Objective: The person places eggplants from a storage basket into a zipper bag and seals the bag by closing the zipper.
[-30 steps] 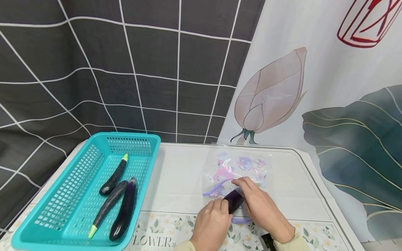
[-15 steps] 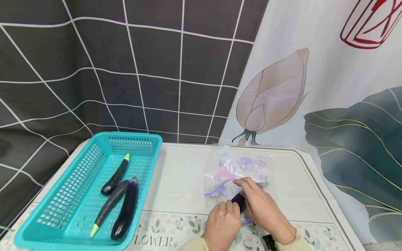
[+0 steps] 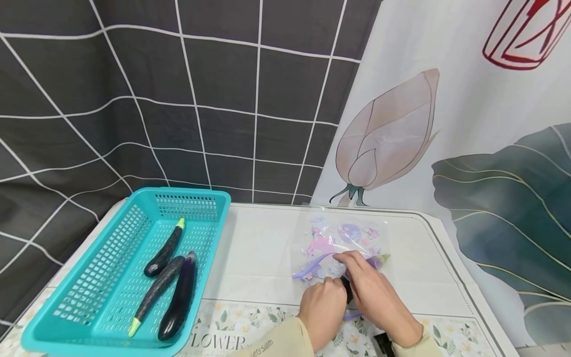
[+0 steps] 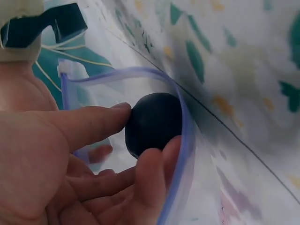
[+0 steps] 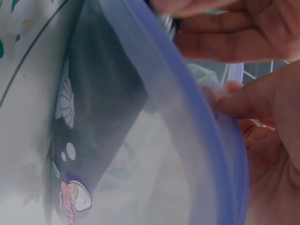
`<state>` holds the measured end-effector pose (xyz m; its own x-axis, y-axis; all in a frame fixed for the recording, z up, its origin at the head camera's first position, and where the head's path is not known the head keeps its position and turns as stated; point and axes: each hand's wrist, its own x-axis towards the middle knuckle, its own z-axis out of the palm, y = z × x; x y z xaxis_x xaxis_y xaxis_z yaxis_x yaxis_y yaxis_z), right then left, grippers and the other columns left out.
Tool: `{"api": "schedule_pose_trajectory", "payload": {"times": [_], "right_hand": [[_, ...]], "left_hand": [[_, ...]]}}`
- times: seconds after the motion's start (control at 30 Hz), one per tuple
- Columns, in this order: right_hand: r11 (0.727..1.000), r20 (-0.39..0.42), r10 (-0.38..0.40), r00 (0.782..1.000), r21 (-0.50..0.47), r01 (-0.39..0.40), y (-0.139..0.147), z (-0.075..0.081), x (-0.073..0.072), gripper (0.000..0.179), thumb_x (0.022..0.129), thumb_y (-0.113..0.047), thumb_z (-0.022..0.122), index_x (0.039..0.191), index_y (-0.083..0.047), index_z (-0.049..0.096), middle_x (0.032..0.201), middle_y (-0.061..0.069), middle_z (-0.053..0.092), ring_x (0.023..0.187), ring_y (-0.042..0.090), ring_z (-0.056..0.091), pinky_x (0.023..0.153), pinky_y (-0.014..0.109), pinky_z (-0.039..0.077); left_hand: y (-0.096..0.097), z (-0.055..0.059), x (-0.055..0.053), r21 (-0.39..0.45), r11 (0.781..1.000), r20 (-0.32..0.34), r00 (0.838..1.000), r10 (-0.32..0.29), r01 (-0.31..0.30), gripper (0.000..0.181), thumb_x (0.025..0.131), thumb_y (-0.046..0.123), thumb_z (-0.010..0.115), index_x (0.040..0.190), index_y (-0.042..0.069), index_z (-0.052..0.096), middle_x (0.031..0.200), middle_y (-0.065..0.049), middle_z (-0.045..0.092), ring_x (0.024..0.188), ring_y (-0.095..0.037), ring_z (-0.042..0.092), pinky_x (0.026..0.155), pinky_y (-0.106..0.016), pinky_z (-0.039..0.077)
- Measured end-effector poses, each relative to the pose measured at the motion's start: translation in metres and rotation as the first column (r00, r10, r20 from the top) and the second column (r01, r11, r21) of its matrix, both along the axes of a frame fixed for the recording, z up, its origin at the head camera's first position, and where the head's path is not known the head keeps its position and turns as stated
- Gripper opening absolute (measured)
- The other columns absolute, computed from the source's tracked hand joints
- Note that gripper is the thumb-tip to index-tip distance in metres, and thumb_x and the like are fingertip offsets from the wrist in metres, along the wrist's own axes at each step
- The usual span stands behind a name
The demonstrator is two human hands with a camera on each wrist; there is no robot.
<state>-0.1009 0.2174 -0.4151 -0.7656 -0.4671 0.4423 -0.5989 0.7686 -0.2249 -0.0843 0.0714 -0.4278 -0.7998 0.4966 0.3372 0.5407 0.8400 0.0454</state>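
Observation:
A dark eggplant (image 3: 346, 290) lies partly inside a clear, printed zip bag (image 3: 327, 233) with a purple zip edge. Its green stem end shows through the bag beyond my right hand (image 3: 376, 300). My left hand (image 3: 323, 307) grips the eggplant's blunt end at the bag's mouth. In the left wrist view, thumb and fingers surround the rounded dark end (image 4: 154, 124) within the purple rim (image 4: 187, 122). The right wrist view shows my right thumb and fingers (image 5: 262, 101) pinching the bag's edge, which bows open. The eggplant's middle is hidden behind my right hand.
To the left stands a turquoise perforated basket (image 3: 214, 233) with three eggplants in it: two speckled with green ends and one glossy (image 3: 178, 300). A white, flower-printed cover (image 3: 250, 248) lies on the table. A dark grid curtain (image 3: 223, 99) hangs behind.
My left hand has moved right and forward with the eggplant, sliding it deeper into the bag; the green stem has emerged to view past my right hand. The right hand stays nearly still.

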Motion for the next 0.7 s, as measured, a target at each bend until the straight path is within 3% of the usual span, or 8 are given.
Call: {"api": "schedule_pose_trajectory", "payload": {"times": [0.2,0.47,0.57,0.7], "right_hand": [[1.000,0.005,-0.007,1.000,-0.001,0.007,-0.001,0.000,0.000,0.042,0.089,0.008,0.062,0.128,-0.008,0.059,0.123,0.002,0.058,0.097,0.018,0.064,0.065,0.027,0.053],[1.000,0.021,-0.026,0.999,-0.002,0.026,-0.001,0.002,0.002,0.044,0.089,0.009,0.063,0.129,-0.008,0.058,0.124,0.003,0.057,0.096,0.018,0.064,0.065,0.027,0.052],[1.000,0.013,-0.021,1.000,-0.008,0.021,-0.001,0.002,0.002,0.043,0.089,0.010,0.062,0.128,-0.008,0.058,0.124,0.003,0.057,0.096,0.019,0.065,0.065,0.028,0.053],[1.000,0.003,-0.015,1.000,-0.012,0.015,-0.002,0.002,0.001,0.043,0.089,0.011,0.063,0.127,-0.007,0.059,0.123,0.002,0.057,0.098,0.019,0.065,0.068,0.030,0.054]], "left_hand": [[0.000,0.005,-0.007,0.060,0.998,0.148,0.988,-0.042,0.034,0.020,0.086,0.022,0.078,0.085,0.004,0.069,0.069,-0.002,0.060,0.061,-0.010,0.061,0.052,-0.022,0.049],[0.004,0.004,-0.013,0.081,0.995,0.238,0.968,-0.074,0.057,0.010,0.090,0.007,0.071,0.097,0.000,0.068,0.077,-0.005,0.060,0.066,-0.012,0.063,0.055,-0.021,0.051],[0.005,0.001,-0.016,0.077,0.996,0.230,0.971,-0.065,0.049,0.012,0.091,0.008,0.069,0.100,-0.001,0.070,0.076,-0.005,0.063,0.064,-0.011,0.064,0.052,-0.021,0.050],[0.007,-0.002,-0.020,0.061,0.996,0.164,0.983,-0.076,0.067,0.006,0.090,0.009,0.070,0.087,0.004,0.072,0.072,-0.003,0.063,0.059,-0.009,0.061,0.048,-0.020,0.047]]}}
